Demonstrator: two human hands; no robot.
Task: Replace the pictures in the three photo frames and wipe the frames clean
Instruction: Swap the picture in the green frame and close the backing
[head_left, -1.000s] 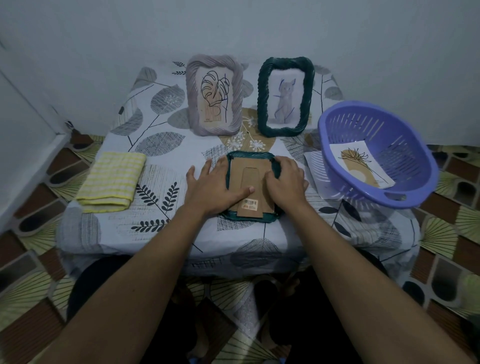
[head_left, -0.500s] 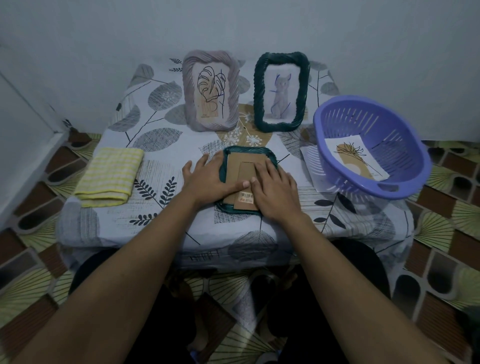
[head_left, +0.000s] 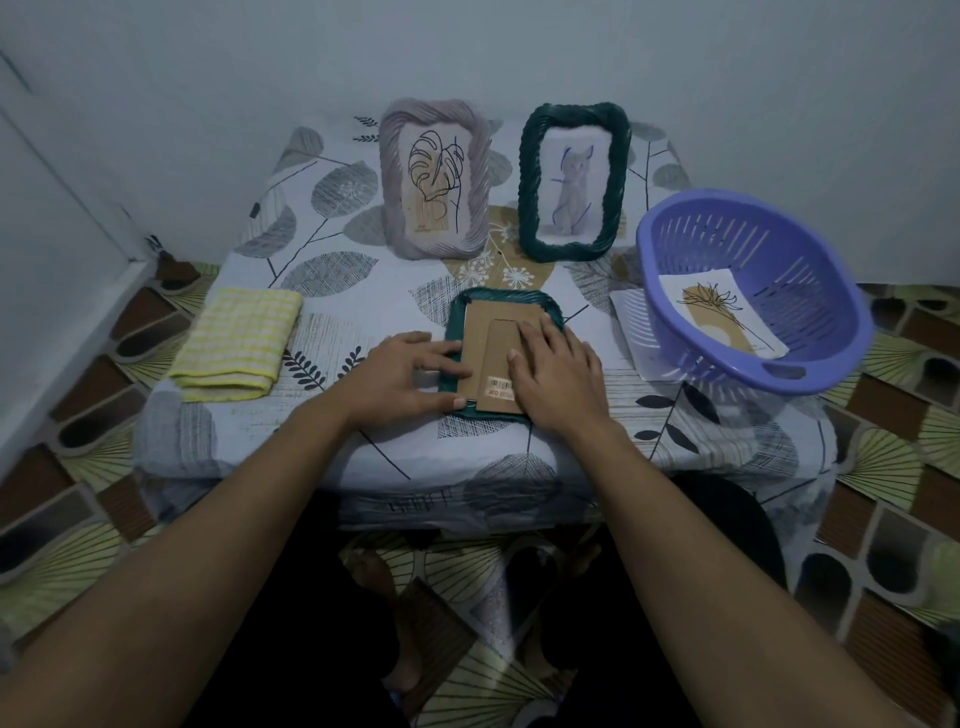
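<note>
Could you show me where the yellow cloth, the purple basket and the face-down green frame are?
yellow cloth (head_left: 236, 345): head view, middle of its folded top.
purple basket (head_left: 727, 234): head view, slotted inner wall at the back.
face-down green frame (head_left: 504, 296): head view, its far rim.

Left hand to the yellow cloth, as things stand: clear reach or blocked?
Probably yes. The yellow cloth lies folded on the table's left side, just left of the left hand, with only bare tablecloth between them. The left hand rests flat on the face-down green frame, gripping nothing.

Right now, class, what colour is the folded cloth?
The cloth is yellow with pale checks; head view shows it best.
</note>
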